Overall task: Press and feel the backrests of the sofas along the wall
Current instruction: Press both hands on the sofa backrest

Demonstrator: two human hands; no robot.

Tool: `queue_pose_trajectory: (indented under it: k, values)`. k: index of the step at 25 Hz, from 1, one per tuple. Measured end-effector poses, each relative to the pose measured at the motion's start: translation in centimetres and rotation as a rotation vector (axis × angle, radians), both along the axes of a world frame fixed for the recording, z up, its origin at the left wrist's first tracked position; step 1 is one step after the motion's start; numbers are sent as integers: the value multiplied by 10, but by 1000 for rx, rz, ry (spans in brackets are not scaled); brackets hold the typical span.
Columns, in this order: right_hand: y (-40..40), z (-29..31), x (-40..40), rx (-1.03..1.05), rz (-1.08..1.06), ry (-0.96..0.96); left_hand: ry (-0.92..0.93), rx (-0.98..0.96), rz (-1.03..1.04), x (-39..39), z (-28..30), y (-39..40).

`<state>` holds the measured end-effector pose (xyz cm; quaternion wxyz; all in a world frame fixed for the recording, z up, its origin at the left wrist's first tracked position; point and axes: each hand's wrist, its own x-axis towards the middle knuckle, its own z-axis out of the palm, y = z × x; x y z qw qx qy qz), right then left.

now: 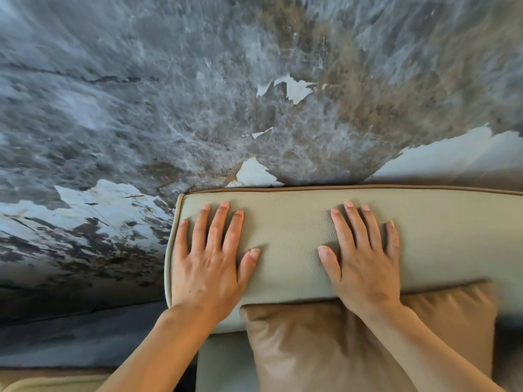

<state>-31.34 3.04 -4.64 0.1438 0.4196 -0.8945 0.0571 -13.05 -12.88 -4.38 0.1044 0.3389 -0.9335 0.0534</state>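
Observation:
A pale beige leather backrest [291, 222] with brown piping along its top runs from the centre to the right edge, set against the wall. My left hand [210, 264] lies flat on its left end, fingers spread, palm down. My right hand [363, 258] lies flat a little to the right, fingers also spread and pointing at the wall. Both palms touch the leather and hold nothing.
A brown cushion [311, 349] leans against the backrest under my right wrist. The grey wall [198, 94] behind is stained with peeling white paint. Part of another beige sofa [42, 383] shows at the bottom left, with a dark gap between.

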Motion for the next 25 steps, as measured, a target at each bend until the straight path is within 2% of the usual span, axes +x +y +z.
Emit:
queue_pose_trajectory:
  k: [3,5,12,19,25]
  values:
    - [8,15,18,35,-10,-32,-81,99,-3,9,12,0]
    - [19,26,34,12,3,-11,-89,100,1,19,21,5]
    - [66,99,77,-131,-43,38,139,-131,-63,51,81,55]
    - [173,223,130,-268,-53,70,298,-278,-92,99,207,152]
    - [318,363,167,-407,50,124,474,-361,-4,153,343,293]
